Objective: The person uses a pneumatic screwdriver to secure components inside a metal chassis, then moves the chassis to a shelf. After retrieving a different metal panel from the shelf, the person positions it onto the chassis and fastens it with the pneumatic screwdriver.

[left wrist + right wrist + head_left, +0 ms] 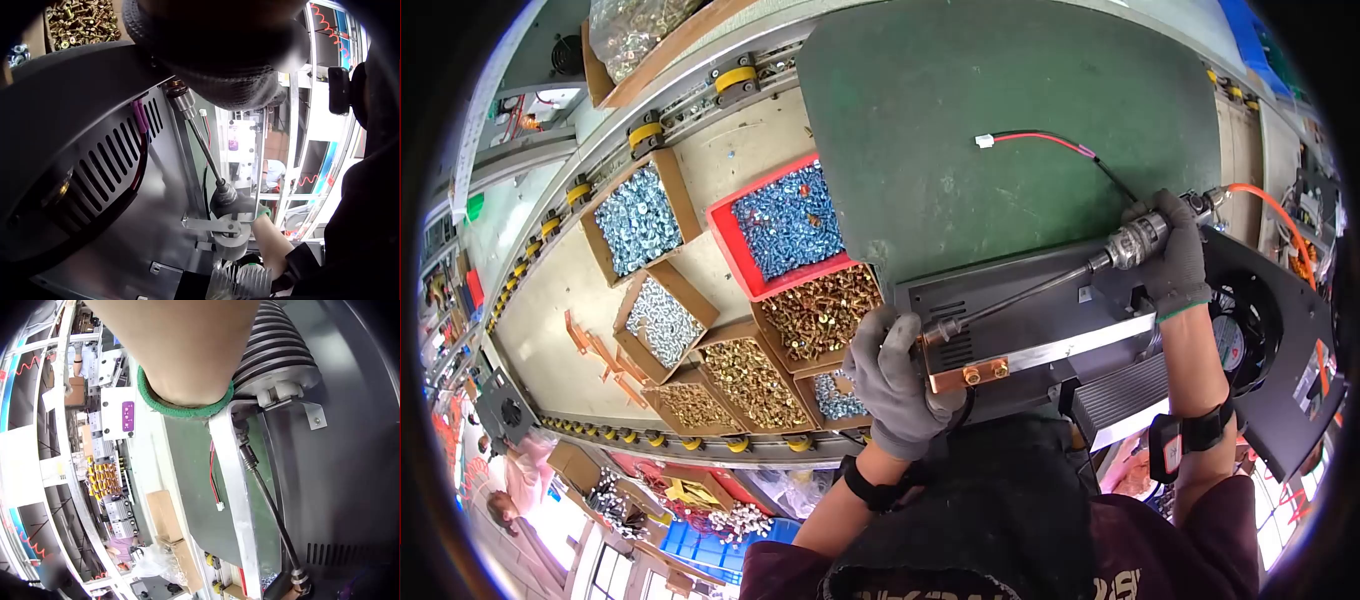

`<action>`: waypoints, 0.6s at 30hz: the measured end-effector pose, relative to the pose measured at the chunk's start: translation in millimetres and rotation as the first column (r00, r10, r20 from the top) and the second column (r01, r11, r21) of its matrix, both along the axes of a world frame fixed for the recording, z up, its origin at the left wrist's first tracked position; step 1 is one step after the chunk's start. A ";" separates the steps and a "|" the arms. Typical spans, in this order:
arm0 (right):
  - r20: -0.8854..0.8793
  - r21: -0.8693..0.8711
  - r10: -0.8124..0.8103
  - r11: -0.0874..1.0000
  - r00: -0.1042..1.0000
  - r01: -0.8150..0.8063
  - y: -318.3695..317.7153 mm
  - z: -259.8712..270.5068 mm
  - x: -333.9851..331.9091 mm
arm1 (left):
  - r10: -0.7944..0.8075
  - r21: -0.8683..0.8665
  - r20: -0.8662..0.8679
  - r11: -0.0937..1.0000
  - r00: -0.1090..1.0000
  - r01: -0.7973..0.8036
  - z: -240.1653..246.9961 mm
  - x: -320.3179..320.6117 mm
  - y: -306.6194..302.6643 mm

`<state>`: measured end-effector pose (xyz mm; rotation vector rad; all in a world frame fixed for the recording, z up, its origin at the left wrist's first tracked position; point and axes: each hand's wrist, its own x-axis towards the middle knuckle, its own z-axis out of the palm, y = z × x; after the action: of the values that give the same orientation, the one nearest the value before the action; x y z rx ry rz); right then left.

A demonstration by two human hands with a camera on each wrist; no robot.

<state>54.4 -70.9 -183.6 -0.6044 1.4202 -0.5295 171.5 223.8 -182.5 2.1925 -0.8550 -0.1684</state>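
In the head view my right hand (1180, 262), in a grey glove with a green cuff, grips an air screwdriver (1135, 243) with an orange hose. Its long shaft (1030, 294) ends in a socket (945, 330) at the copper bar's (953, 379) end. There my gloved left hand (890, 370) pinches the copper bar, fingers beside the socket and thumb below. Two bolts sit in the copper, joined to a silver metal bar (1070, 345). Below lies a dark grey slotted casing (1020, 310). The left wrist view shows the socket (182, 103) over a brassy bolt head, close to the glove.
Left of the casing stand a red bin (725, 235) of blue screws and several cardboard boxes (675, 185) of fasteners. A green mat (1020, 120) carries a red-black cable (1050, 136) with a white plug. A fan (1235, 335) and a ribbed heatsink (1120, 395) sit right.
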 end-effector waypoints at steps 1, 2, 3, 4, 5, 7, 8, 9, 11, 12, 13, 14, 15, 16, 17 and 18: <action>0.000 0.018 0.000 1.000 1.000 0.000 -1.2 -1.5 0.4 | 0.000 -0.008 -0.015 1.000 1.000 0.000 -0.4 0.2 -0.4; -0.001 0.037 -0.001 0.999 1.000 0.001 -1.8 -2.2 0.5 | -0.003 -0.015 -0.030 1.000 1.000 0.002 -0.9 0.1 -0.3; -0.004 0.037 0.001 0.999 1.000 0.000 -1.6 -2.6 0.3 | -0.001 -0.015 -0.033 1.000 0.999 0.000 -1.6 -0.6 0.6; 0.010 0.032 0.027 0.999 1.000 -0.028 -1.3 -2.8 -0.2 | -0.003 -0.016 -0.034 1.000 0.999 0.003 -2.4 -1.1 1.4; 0.027 0.026 0.055 0.998 0.998 -0.055 -1.9 -3.1 0.4 | -0.006 -0.018 -0.033 1.000 0.999 0.005 -3.4 -0.8 1.5; 0.017 0.037 0.040 0.998 0.999 -0.041 -2.1 -3.6 1.2 | -0.007 -0.015 -0.021 1.000 1.000 0.006 -5.1 -0.8 2.8; 0.011 0.048 0.024 0.999 1.000 -0.025 -2.1 -3.9 1.7 | -0.009 -0.012 -0.005 1.000 1.000 0.009 -5.7 -0.7 3.6; 0.016 0.045 0.027 0.999 1.000 -0.028 -2.8 -4.1 2.6 | -0.006 -0.015 0.000 1.000 1.000 0.006 -5.7 0.0 3.6; 0.049 0.089 0.013 0.996 0.999 -0.017 -2.8 -3.7 1.7 | -0.026 -0.037 0.010 0.999 1.000 0.027 -3.8 0.0 4.6; 0.059 0.085 0.015 0.996 0.998 -0.020 -3.3 -5.3 0.7 | -0.006 -0.058 -0.001 0.998 1.000 0.006 -7.6 -2.4 5.3; 0.057 0.067 -0.002 0.998 0.998 -0.002 -4.6 -8.8 -0.4 | -0.005 -0.063 0.012 0.998 1.000 0.006 -8.5 -3.5 6.1; 0.060 0.046 -0.019 0.999 0.998 0.016 -6.5 -12.6 -1.6 | 0.001 -0.036 0.035 0.999 0.999 0.001 -7.9 -3.9 6.5; 0.074 0.039 -0.035 0.999 0.997 0.032 -9.9 -18.6 -4.0 | 0.006 -0.013 0.062 1.000 0.998 -0.005 -7.7 -4.3 7.1; 0.085 0.056 -0.028 0.998 0.996 0.023 -14.4 -25.9 -7.6 | 0.007 -0.009 0.060 1.000 0.998 -0.007 -10.3 -5.3 8.7; 0.100 0.071 -0.020 0.997 0.995 0.013 -19.1 -32.9 -10.2 | 0.010 -0.022 0.087 1.000 0.996 -0.008 -9.2 -5.7 8.9; 0.127 0.072 -0.020 0.997 0.992 0.011 -22.1 -38.1 -10.6 | 0.003 0.027 0.086 1.000 0.996 -0.005 -6.8 -6.2 8.2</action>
<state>43.9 -93.0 -221.7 -0.4937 1.3178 -0.5189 165.4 232.0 -189.3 2.2404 -0.9009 -0.0841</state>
